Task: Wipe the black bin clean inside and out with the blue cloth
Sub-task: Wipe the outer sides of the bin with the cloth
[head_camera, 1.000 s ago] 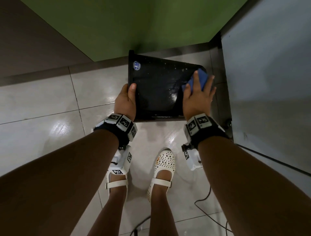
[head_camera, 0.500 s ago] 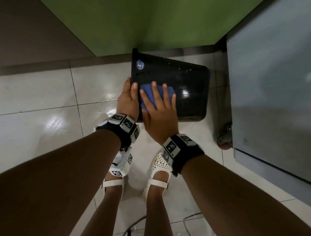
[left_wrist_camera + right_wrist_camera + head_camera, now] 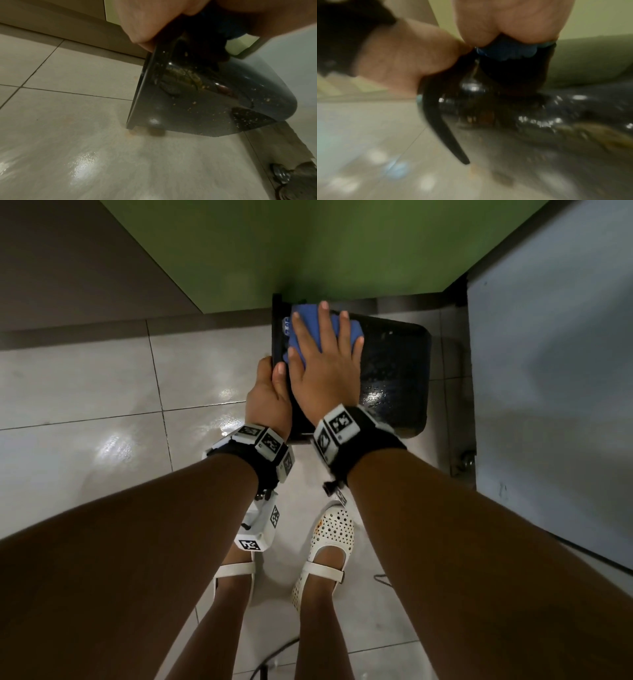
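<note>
Head view, nearest to me: I see two bare forearms with black wristbands (image 3: 265, 455) carrying white square-patterned tags, and below them white perforated shoes (image 3: 325, 546) on glossy pale floor tiles (image 3: 85, 412).

Next out, my left hand (image 3: 269, 398) clamps the rim of the black bin (image 3: 394, 371), thumb on the outside wall and fingers curled out of sight over the edge. The left wrist view shows the bin lying on its side, its rim edge touching the floor (image 3: 68, 121), the shiny plastic speckled with pale crumbs and brownish smears.

My right hand (image 3: 323, 361) lies flat, fingers straight and spread, pressing the blue cloth (image 3: 308, 323) against the bin's upward-facing wall. Half a second ago that hand and cloth sat lower on the wall, close to the left thumb; now they have slid up to the far end of the rim, where the cloth covers most of the small white sticker. A second ago the cloth was at the bin's right side. The left hand has kept its hold throughout.

The right wrist view is blurred, but soft, bunched cloth (image 3: 508, 52) shows under the palm against smooth dark plastic.

Farthest: a green wall (image 3: 308, 244) and, at right, a grey panel (image 3: 548, 371).
</note>
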